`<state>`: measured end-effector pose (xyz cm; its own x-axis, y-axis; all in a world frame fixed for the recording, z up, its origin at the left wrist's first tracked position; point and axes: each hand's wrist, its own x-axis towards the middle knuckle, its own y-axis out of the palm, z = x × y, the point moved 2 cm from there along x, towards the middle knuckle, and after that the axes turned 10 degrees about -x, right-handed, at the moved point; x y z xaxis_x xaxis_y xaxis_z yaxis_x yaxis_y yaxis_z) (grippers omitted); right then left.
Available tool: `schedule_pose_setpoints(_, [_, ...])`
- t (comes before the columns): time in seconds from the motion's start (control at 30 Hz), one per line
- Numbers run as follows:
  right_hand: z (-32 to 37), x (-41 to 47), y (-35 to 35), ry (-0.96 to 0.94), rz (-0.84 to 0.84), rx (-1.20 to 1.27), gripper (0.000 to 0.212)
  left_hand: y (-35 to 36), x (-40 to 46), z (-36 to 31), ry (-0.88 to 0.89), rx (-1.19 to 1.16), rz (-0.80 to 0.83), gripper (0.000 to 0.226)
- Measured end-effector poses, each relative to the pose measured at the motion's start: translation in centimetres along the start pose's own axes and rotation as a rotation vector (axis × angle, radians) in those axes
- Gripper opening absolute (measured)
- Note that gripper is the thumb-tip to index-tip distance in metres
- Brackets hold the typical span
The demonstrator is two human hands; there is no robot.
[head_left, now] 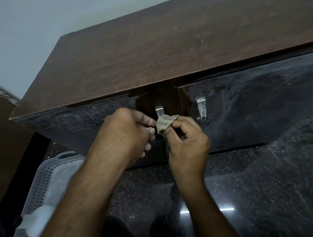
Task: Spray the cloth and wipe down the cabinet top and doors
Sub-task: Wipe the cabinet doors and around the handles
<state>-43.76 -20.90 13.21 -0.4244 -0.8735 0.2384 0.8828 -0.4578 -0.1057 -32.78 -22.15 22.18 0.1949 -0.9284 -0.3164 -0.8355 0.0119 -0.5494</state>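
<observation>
While I am watching from above, both bare hands are meeting at the frame's centre: the left hand [125,135] and the right hand [188,143] are each pinching the small beige woven cloth [164,123], apparently bunching it to rub one of two metal handles [159,110] on the two dark glossy cabinet doors [252,112].

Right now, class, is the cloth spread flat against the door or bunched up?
Bunched up. The cloth is a small crumpled wad pinched between the left hand and right hand, just below the left door's handle.
</observation>
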Motion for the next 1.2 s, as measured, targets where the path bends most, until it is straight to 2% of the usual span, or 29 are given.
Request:
schedule_pose_setpoints(0.17, [-0.3, -0.1, -0.3, -0.168, 0.121, -0.164, 0.016, 0.2, 0.1, -0.1, 0.047, 0.061, 0.002, 0.014])
schedule_pose_setpoints(0.3, [0.3, -1.0, 0.4, -0.156, 0.1, -0.321, 0.021, 0.4, -0.2, -0.4, 0.068, 0.125, 0.007, 0.007])
schedule_pose_setpoints(0.37, [0.7, -1.3, 0.5, -0.121, 0.056, -0.287, 0.016, 0.2, -0.4, -0.3, 0.082, 0.16, 0.008, 0.008])
schedule_pose_setpoints(0.5, [0.5, -0.6, -0.1, 0.108, 0.041, -0.009, 0.009, -0.5, -0.9, -0.1, 0.088, 0.186, -0.013, 0.01])
schedule_pose_setpoints(0.57, [0.3, -0.3, -0.2, 0.137, 0.027, 0.088, 0.009, -0.9, -1.1, 0.0, 0.086, 0.184, -0.029, 0.014])
schedule_pose_setpoints(0.7, [-0.3, -0.3, 0.2, -0.006, -0.052, -0.04, 0.012, -1.0, -1.4, -0.2, 0.078, 0.196, -0.036, 0.018])
schedule_pose_setpoints(0.8, [-0.6, -0.6, 0.4, -0.026, -0.083, -0.095, 0.013, -0.7, -1.6, -0.5, 0.09, 0.213, -0.044, 0.011])
schedule_pose_setpoints(0.97, [-0.6, -1.2, 1.1, 0.107, -0.114, -0.057, 0.02, -0.1, -2.1, -1.0, 0.143, 0.27, -0.062, 0.026])
schedule_pose_setpoints(1.13, [-0.6, -1.1, 1.4, 0.239, -0.145, -0.034, 0.043, -0.4, -2.4, -0.9, 0.155, 0.31, -0.056, 0.028])
schedule_pose_setpoints(1.2, [-0.8, -1.1, 1.6, 0.28, -0.117, -0.06, 0.043, -0.5, -2.4, -0.8, 0.144, 0.307, -0.066, 0.026])
